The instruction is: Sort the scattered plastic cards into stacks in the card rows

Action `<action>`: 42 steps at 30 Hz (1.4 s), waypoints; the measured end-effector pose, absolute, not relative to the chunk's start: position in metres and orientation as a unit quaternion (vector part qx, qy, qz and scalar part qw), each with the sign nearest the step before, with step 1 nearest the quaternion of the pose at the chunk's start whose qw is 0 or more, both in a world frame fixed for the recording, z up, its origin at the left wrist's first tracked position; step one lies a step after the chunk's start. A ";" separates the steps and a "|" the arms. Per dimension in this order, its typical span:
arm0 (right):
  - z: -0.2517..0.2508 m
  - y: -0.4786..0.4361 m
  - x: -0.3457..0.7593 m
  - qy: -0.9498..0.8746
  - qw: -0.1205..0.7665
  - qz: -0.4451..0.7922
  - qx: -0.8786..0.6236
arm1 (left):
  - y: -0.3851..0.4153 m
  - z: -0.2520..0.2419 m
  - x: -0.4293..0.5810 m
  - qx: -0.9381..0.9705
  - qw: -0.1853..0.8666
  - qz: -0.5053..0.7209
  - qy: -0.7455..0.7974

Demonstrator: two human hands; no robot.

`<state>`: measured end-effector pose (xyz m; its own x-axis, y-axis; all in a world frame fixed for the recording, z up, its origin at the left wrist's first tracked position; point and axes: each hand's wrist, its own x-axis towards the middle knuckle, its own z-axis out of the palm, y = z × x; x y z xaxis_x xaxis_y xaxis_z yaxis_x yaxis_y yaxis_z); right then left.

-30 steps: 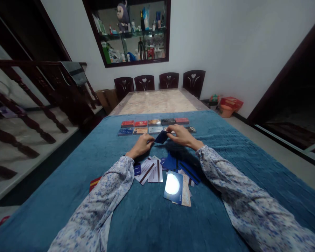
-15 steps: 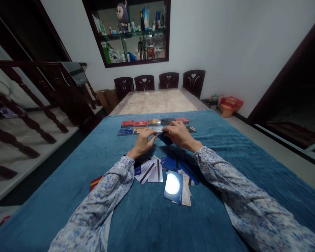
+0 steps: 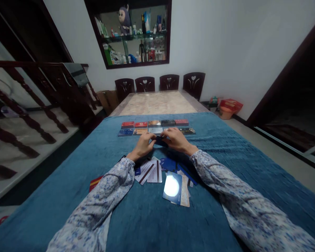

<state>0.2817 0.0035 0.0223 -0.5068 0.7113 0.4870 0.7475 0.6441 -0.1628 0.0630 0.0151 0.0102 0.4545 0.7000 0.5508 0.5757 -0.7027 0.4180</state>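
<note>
Between my two hands is a dark card or small stack of cards (image 3: 161, 141), pinched from both sides; I cannot tell how many. My left hand (image 3: 143, 145) grips its left end and my right hand (image 3: 177, 140) its right end. Just beyond them stand two rows of card stacks, among them a red stack (image 3: 127, 124), a blue stack (image 3: 125, 132) and a black stack (image 3: 168, 123). My right hand partly hides one stack in the nearer row. Closer to me lie loose white cards with a dark stripe (image 3: 154, 173), blue cards (image 3: 169, 164) and a shiny blue card (image 3: 172, 189).
A blue cloth (image 3: 136, 217) covers the near part of the table, and the bare stone top (image 3: 160, 102) shows beyond. A red card (image 3: 95, 182) lies beside my left sleeve. Several dark chairs (image 3: 169, 81) stand at the far end.
The dark card has gone from tilted, with its face showing, to nearly edge-on. My right hand has come lower and slightly nearer, uncovering more of the stacks behind it.
</note>
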 end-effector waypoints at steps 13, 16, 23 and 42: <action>0.014 0.003 0.276 -0.872 0.205 -0.029 -0.443 | 0.006 0.000 0.033 0.827 0.105 0.342 0.435; 0.014 0.000 0.273 -0.872 0.184 -0.034 -0.453 | 0.006 -0.002 0.028 0.824 0.099 0.336 0.445; 0.015 -0.006 0.268 -0.872 0.159 -0.028 -0.462 | 0.004 -0.004 0.026 0.834 0.062 0.297 0.460; 0.010 -0.009 0.261 -0.865 0.136 -0.014 -0.482 | -0.001 -0.001 0.030 0.839 0.069 0.221 0.492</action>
